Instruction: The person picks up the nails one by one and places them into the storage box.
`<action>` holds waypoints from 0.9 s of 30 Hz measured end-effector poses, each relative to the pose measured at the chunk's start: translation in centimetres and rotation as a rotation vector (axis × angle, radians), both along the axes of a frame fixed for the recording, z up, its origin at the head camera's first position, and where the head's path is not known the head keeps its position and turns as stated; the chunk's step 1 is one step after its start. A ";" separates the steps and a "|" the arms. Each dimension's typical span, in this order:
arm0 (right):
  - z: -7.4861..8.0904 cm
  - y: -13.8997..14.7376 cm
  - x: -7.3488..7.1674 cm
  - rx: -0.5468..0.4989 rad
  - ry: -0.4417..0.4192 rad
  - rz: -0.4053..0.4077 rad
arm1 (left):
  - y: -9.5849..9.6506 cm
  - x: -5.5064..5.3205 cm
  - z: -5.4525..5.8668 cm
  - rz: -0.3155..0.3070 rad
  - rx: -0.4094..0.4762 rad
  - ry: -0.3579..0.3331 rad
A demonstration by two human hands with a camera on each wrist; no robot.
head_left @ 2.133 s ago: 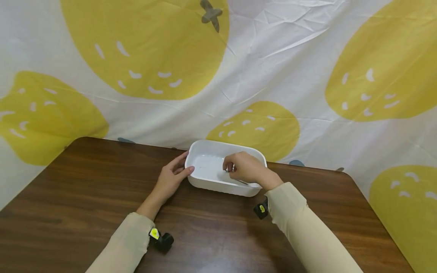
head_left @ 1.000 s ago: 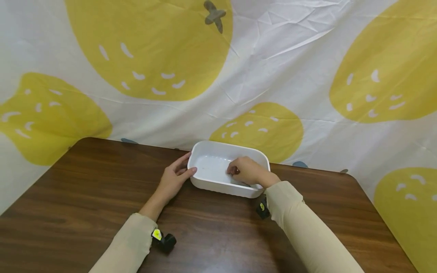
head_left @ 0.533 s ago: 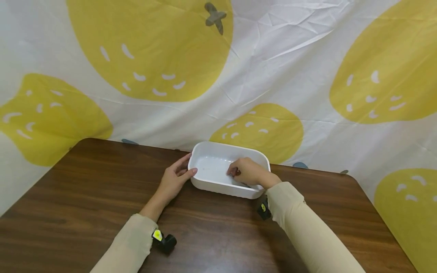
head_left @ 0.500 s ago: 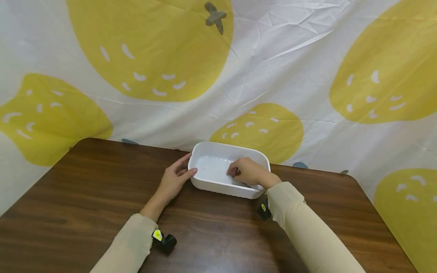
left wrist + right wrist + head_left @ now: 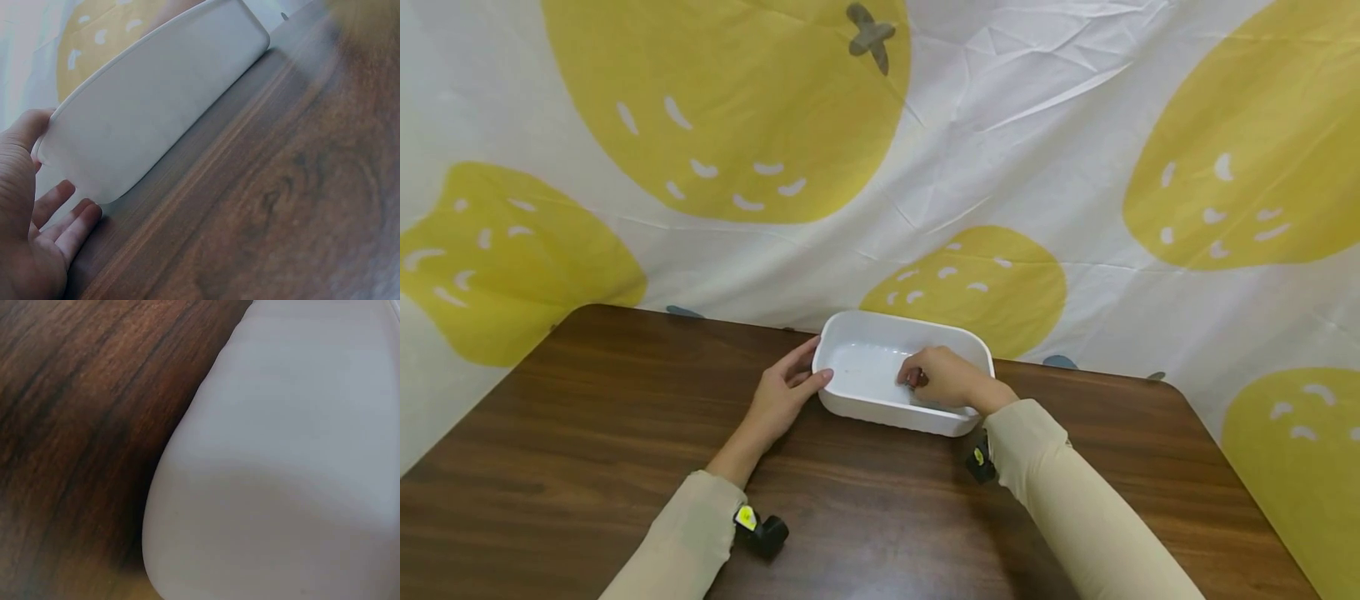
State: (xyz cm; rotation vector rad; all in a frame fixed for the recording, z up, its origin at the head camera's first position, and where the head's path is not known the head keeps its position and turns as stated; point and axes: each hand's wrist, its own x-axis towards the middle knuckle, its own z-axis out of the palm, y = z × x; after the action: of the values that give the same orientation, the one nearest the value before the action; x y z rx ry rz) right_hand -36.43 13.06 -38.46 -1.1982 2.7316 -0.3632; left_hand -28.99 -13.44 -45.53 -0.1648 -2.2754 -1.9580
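A white rectangular dish [image 5: 887,414] with rounded corners stands near the table's back edge. My left hand [image 5: 778,396] holds its left end, the thumb over the rim and the fingers against the outer wall, as the left wrist view also shows. My right hand [image 5: 947,377] reaches over the front right rim into the dish, fingers curled and pointing down. It pinches a thin metal utensil [image 5: 934,406]; a sliver of its shaft shows under the palm, and its kind is hidden. The right wrist view holds only the dish's outer wall [image 5: 281,425] and the table.
The dark wood table [image 5: 625,433] has rounded back corners. Right behind it hangs a white cloth [image 5: 760,267] printed with yellow fruit shapes. A small black camera [image 5: 763,533] is strapped to the left wrist, another camera [image 5: 980,462] to the right.
Over two seconds my right hand has sunk slightly deeper into the dish, and less of the metal utensil shows. My left hand keeps its hold. The last half second shows almost no movement.
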 end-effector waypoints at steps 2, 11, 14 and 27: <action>0.0 0.0 0.0 0.002 0.006 0.000 | 0.1 0.0 0.1 -0.005 0.001 0.006; 0.6 0.9 0.6 -0.023 0.029 -0.004 | 0.4 -0.1 0.1 -0.006 0.003 0.000; 1.1 1.6 1.1 -0.031 0.046 -0.016 | 0.5 0.0 0.1 -0.006 0.004 0.006; 3.7 4.6 3.9 -0.072 0.190 -0.130 | -0.1 0.2 -0.4 0.007 -0.005 0.014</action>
State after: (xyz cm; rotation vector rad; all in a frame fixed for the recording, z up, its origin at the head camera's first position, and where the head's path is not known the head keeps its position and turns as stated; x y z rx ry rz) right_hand -32.56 17.65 -34.79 -1.1290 2.9931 -0.3831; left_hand -28.74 -13.50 -45.93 -0.1701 -2.2694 -1.9415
